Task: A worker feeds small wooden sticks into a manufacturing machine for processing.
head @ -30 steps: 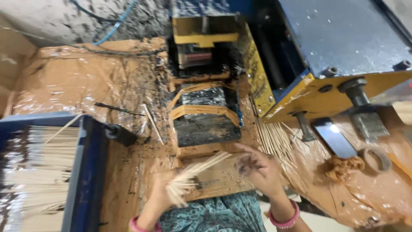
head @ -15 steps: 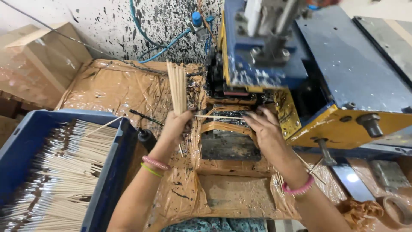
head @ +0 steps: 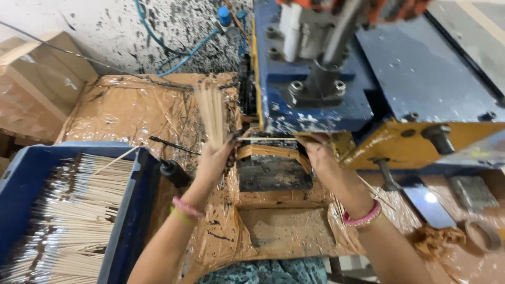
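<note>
Presently: one moment at a stick-coating machine, seen from the head camera.

Left hand (head: 214, 158): raised at the machine's front, its grip closed round the lower end of a bundle of bare sticks (head: 211, 111); the bundle stands upright and fans slightly at the top, blurred.

Right hand (head: 318, 152): just under the blue machine head (head: 315, 94), fingers pinched on the right end of a single stick (head: 265, 139). That stick lies level, and its left end reaches the thumb side of the left hand.

Feed point: the single stick sits at the mouth of the machine, above a dark, paste-smeared tray (head: 273, 173). Whether its tip has entered the mouth cannot be told.

Blue crate (head: 134, 210): at the left, well filled with sticks (head: 73, 221) laid side by side, most with dark ends and pale ends; these read as coated pieces.

Bench (head: 131, 110): wrapped in brown plastic film, spattered black.

Other items: a tape roll (head: 481, 236) at far right; a cardboard box (head: 37, 79) at far left.

Progress, as a judgement: much is done, going by the full crate. A whole handful of bare sticks is left, fed one at a time, so the work is mid-run.
</note>
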